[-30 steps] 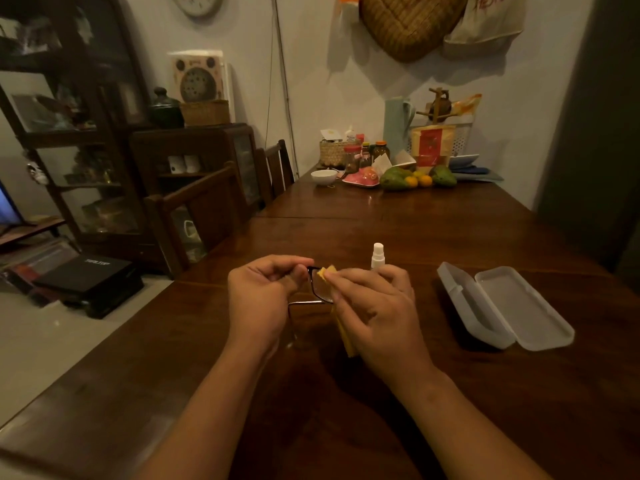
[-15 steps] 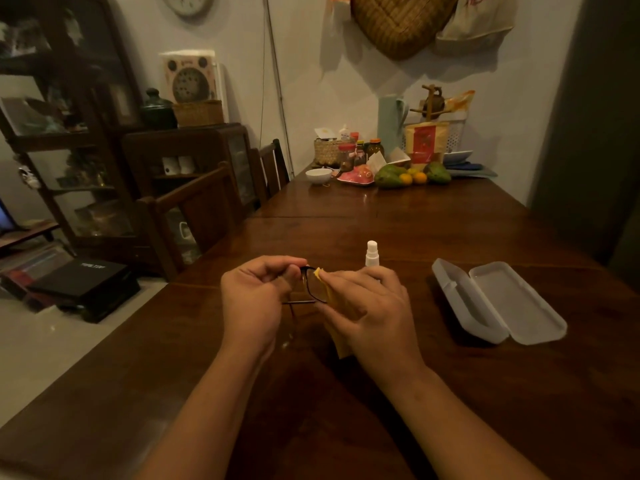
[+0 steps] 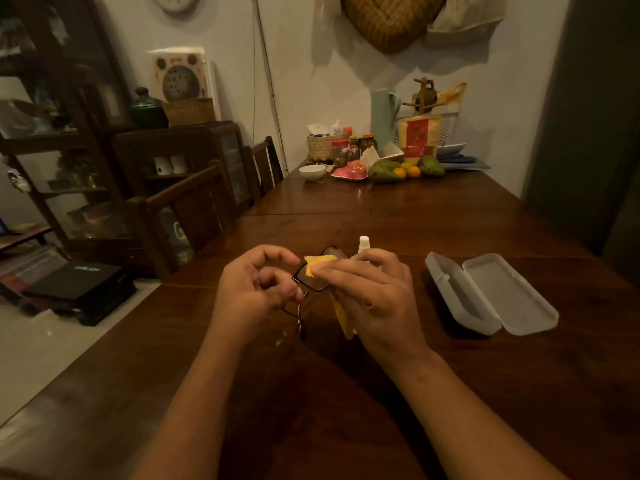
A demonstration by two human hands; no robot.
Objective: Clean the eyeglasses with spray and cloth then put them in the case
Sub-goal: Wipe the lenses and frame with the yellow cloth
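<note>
Both hands hold the dark-framed eyeglasses [image 3: 313, 284] just above the wooden table [image 3: 450, 220]. My left hand [image 3: 256, 289] pinches the frame's left corner near the hinge with thumb and a curled finger, its index finger lifted. One temple hangs down below that hand. My right hand [image 3: 374, 292] pinches the yellow cloth [image 3: 318, 265] over a lens, and the rest of the cloth dangles under the palm. A small white spray bottle [image 3: 363, 243] stands just behind my right hand. The translucent glasses case [image 3: 485, 296] lies open to the right.
At the table's far end are fruit [image 3: 384, 169], a white bowl [image 3: 312, 172], jars, a basket and a jug. Wooden chairs [image 3: 194, 209] line the left side, with dark cabinets beyond them. A black box [image 3: 79, 282] sits on the floor at left.
The glasses have turned so one lens now points away from me. My left index finger has lifted off the frame. My right hand has slid the cloth over the lens.
</note>
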